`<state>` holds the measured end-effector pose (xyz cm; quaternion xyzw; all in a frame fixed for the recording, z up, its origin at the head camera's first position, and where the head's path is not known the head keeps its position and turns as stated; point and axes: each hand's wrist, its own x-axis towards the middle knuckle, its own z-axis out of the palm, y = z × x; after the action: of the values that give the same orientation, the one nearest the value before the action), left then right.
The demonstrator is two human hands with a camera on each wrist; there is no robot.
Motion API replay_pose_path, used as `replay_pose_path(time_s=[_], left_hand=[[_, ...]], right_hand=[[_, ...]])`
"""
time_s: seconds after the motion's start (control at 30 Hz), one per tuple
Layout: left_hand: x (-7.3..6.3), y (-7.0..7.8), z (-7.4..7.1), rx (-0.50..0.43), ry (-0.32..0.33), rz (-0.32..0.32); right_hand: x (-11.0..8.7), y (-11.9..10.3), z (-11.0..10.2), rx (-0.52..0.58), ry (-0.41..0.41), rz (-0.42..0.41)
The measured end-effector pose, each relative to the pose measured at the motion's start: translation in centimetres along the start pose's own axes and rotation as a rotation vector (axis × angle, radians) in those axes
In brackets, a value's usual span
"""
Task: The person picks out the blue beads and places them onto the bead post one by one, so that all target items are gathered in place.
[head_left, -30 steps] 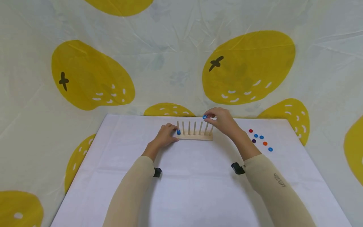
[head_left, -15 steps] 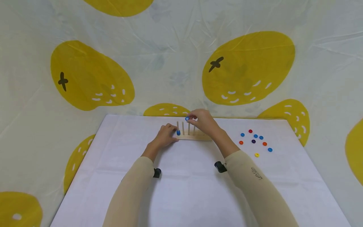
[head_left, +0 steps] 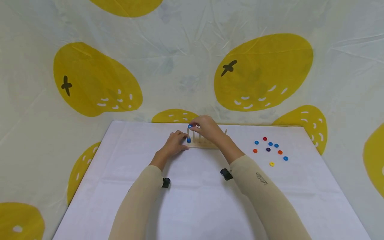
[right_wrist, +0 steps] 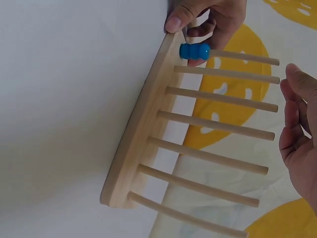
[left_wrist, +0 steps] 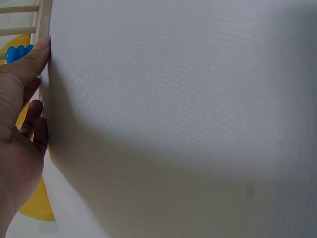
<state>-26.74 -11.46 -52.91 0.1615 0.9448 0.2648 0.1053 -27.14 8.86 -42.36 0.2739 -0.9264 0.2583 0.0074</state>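
A wooden peg rack [head_left: 204, 145] with a row of upright pegs stands near the table's far edge. My left hand [head_left: 174, 143] grips its left end, thumb on the front edge and fingers behind, as the right wrist view shows. A short stack of blue rings [right_wrist: 194, 51] sits at the bottom of the end peg beside that hand. My right hand [head_left: 207, 128] pinches a blue ring [head_left: 190, 126] at the top of this leftmost peg; whether the peg is inside its hole I cannot tell. In the right wrist view the fingers of my right hand [right_wrist: 302, 124] hide the ring.
Several loose rings lie on the white tabletop to the right, among them a red ring [head_left: 265, 139], a dark purple ring [head_left: 268, 149], an orange ring [head_left: 255, 151] and a yellow ring [head_left: 271, 164]. A patterned cloth [head_left: 180, 76] hangs behind the table.
My right hand has carried the blue ring leftward across the rack to the leftmost peg. Loose rings that its arm covered have come into view. My left hand has stayed in place.
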Motion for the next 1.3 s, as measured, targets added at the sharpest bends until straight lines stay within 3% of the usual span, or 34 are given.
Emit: replay_pose_path(time_s=[0.4,0.7,0.9,1.3], left_hand=[[0.1,0.1,-0.3,0.015,0.005,0.018],[0.0,0.1,-0.1,0.001,-0.001,-0.008],[0.1,0.2,0.1,-0.005,0.009,-0.022],[0.0,0.2,0.3,0.002,0.014,-0.026]], right_hand=[[0.7,-0.8,0.4,-0.028,-0.049,-0.019],[0.8,-1.1,0.5,-0.063,-0.084,0.02],[0.5,-1.0,0.8,-0.117,-0.078,0.038],[0.2,-0.5,1.3,-0.102,-0.049,0.039]])
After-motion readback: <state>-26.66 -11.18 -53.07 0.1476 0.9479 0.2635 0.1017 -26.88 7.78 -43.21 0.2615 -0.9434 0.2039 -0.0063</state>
